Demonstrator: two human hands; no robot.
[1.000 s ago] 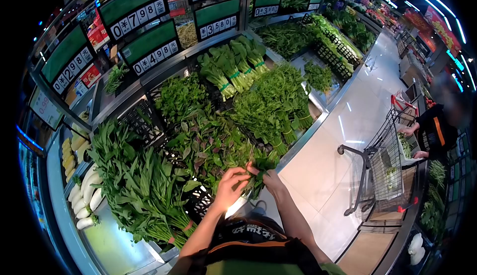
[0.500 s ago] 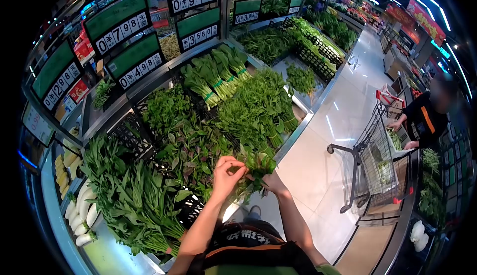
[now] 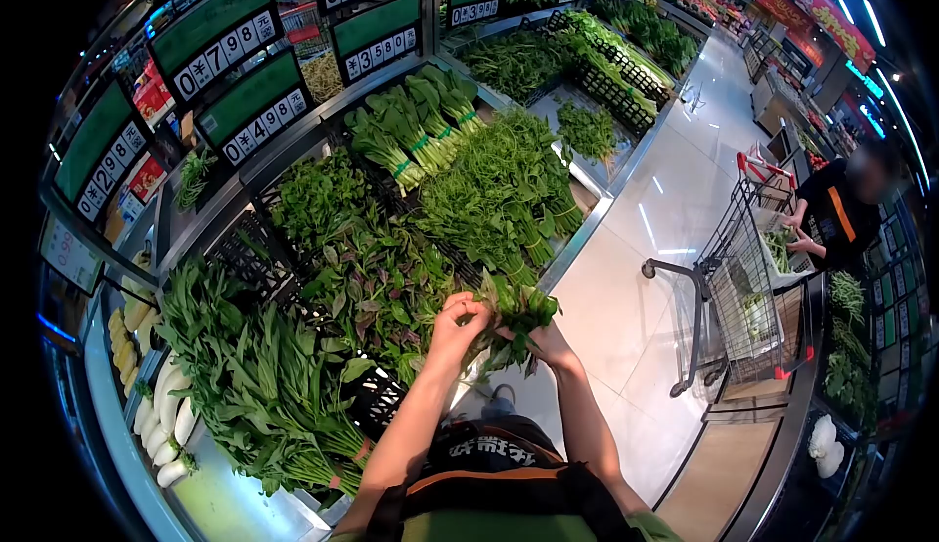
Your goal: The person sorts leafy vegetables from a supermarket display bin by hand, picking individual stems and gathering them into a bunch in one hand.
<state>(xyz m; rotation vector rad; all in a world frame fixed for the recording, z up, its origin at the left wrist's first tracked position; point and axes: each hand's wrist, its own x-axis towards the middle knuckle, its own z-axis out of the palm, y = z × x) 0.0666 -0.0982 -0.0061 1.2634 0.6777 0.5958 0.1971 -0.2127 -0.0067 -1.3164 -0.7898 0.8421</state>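
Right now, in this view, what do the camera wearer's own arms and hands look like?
The left hand and right hand are ungloved, with no watch or bracelet visible. The forearms are bare; a green sleeve shows near the right elbow. Between them is a dark garment with orange trim and white lettering.

2 own hnds (image 3: 458,329) (image 3: 551,342), 1 cart (image 3: 745,319)

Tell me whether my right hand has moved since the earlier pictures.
Yes. Against the metal edge of the greens display, the right hand has shifted to the view's right, out toward the aisle floor.
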